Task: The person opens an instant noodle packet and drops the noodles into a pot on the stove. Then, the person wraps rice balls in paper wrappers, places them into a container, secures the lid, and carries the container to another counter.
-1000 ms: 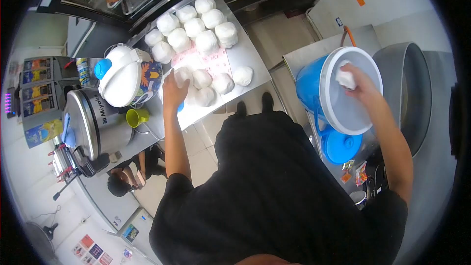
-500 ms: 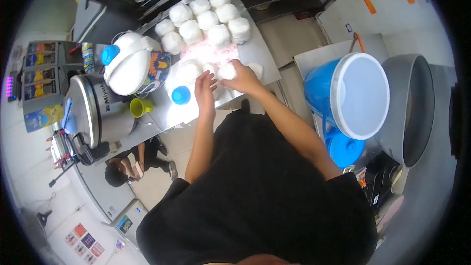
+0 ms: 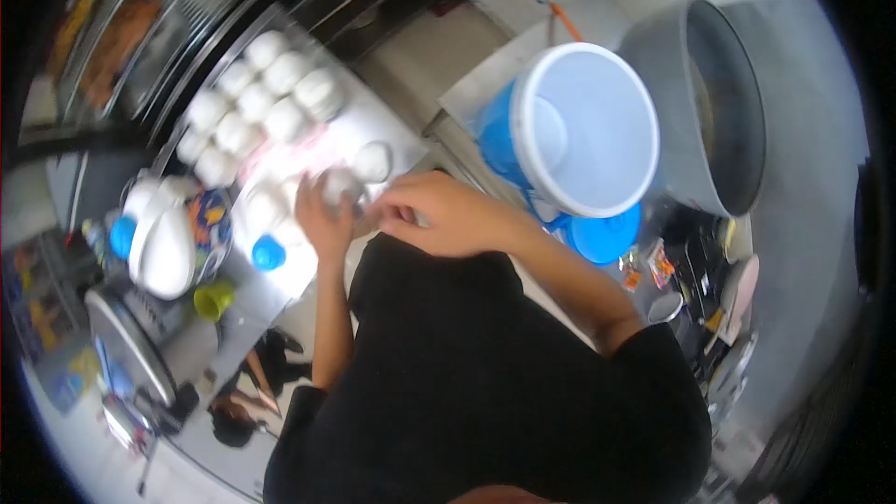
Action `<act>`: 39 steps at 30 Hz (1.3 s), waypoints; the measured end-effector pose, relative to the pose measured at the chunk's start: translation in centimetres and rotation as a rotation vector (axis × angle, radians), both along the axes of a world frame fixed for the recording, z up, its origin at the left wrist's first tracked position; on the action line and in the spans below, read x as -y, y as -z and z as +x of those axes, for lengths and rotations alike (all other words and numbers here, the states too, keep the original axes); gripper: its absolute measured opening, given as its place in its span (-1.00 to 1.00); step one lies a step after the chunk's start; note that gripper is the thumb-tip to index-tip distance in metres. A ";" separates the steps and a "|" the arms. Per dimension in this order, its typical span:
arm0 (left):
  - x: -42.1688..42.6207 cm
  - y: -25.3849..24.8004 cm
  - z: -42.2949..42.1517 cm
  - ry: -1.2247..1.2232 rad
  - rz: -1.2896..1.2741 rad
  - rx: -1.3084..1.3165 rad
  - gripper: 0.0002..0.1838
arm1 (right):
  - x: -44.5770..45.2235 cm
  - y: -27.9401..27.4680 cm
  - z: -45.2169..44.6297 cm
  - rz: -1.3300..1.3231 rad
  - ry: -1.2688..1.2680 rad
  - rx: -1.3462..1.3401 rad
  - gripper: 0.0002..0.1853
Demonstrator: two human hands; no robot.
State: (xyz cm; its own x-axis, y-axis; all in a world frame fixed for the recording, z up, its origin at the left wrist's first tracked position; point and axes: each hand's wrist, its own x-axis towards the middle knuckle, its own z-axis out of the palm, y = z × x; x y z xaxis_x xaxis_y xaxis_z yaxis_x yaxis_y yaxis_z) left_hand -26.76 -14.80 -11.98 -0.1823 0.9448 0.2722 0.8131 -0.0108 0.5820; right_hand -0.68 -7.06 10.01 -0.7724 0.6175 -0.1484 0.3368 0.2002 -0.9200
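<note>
Several white wrapped bundles [image 3: 286, 119] stand in rows on the metal table [image 3: 375, 118], with a few more nearer me. My left hand [image 3: 325, 220] has its fingers spread against one white bundle [image 3: 343, 189] near the table's front edge. Beside it, my right hand [image 3: 425, 212] is curled, its fingers bent inward; something pale shows at them, too small to name. A single white bundle [image 3: 372, 161] sits just beyond my hands. The blue cap [image 3: 268, 253] lies left of my left hand.
To the right stand a blue bucket [image 3: 597, 131] with a white rim, a blue lid [image 3: 607, 238] and a large grey pot [image 3: 747, 112]. On the left are a white jug [image 3: 168, 247], a green cup [image 3: 214, 300] and a cooker [image 3: 131, 345]. Another person [image 3: 245, 401] is below left.
The view has turned and shifted. My right hand came from the bucket with a white bundle to the table, and now is curled near my left hand. My left hand moved onto a bundle.
</note>
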 end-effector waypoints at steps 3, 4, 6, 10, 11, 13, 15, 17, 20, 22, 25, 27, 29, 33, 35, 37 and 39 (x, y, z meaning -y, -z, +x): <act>-0.5 -1.6 0.8 -0.006 -0.100 0.040 -0.39 | -2.9 -6.6 11.0 -0.145 0.182 0.030 -0.88; -0.8 -1.5 0.7 0.025 -0.109 0.037 -0.39 | -4.8 -7.1 14.2 -0.141 0.249 0.101 -0.86; -1.2 -1.3 0.6 0.048 -0.122 0.000 -0.37 | -8.8 -4.3 18.7 -0.030 0.253 0.557 -0.72; -1.4 -1.2 0.6 0.023 -0.147 -0.102 -0.31 | -11.7 10.2 20.3 -0.070 0.110 0.883 -0.19; -1.5 -0.9 0.7 0.009 -0.151 -0.121 -0.30 | -11.3 11.3 19.8 -0.058 0.130 0.888 -0.13; -1.2 -0.1 0.7 0.008 -0.119 -0.175 -0.19 | -9.9 13.3 17.2 -0.030 0.134 0.881 -0.01; -1.0 -0.8 2.0 -0.011 -0.116 -0.222 -0.09 | -9.3 18.0 16.0 0.108 -0.014 1.010 0.30; -1.0 -2.2 3.0 -0.037 -0.223 -0.207 -0.03 | -8.8 15.1 15.4 0.033 0.089 0.917 0.18; -1.0 -0.9 2.7 -0.099 -0.206 -0.144 -0.04 | -8.8 20.4 16.8 0.189 -0.058 0.889 -0.10; -1.2 -1.6 2.6 -0.094 -0.236 -0.185 -0.03 | -10.0 18.6 18.1 0.129 -0.012 0.842 -0.17; -1.3 -2.2 2.2 -0.102 -0.278 -0.215 0.01 | -11.8 13.3 19.8 0.063 0.011 0.879 -0.21; -1.3 -1.9 1.8 -0.093 -0.292 -0.220 0.02 | -12.5 4.1 19.4 -0.096 0.009 0.888 -0.25; -1.1 -1.9 1.5 -0.083 -0.304 -0.197 0.04 | -12.1 -4.6 19.2 -0.155 -0.011 0.831 -0.26; -0.8 -1.5 1.1 -0.062 -0.260 -0.156 0.08 | -6.2 -14.2 14.7 -0.199 0.267 0.313 -0.13; -0.6 -1.6 0.9 -0.047 -0.237 -0.139 0.09 | -3.8 -12.4 9.8 -0.289 0.312 -0.002 -0.11; -0.6 -2.1 0.8 -0.042 -0.225 -0.121 0.09 | -2.3 -7.6 3.7 -0.208 0.306 -0.064 -0.10; -0.4 -2.4 0.7 -0.041 -0.203 -0.087 0.15 | -3.4 -0.3 -1.8 -0.026 0.252 0.103 -0.08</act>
State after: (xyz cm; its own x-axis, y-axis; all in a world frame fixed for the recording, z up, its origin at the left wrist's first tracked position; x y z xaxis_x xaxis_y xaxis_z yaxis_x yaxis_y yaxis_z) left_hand -26.10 -14.40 -9.56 -0.2056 0.9742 0.0932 0.8579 0.1336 0.4961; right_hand -2.52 -3.71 10.29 -0.5746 0.7835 -0.2364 0.4648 0.0747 -0.8822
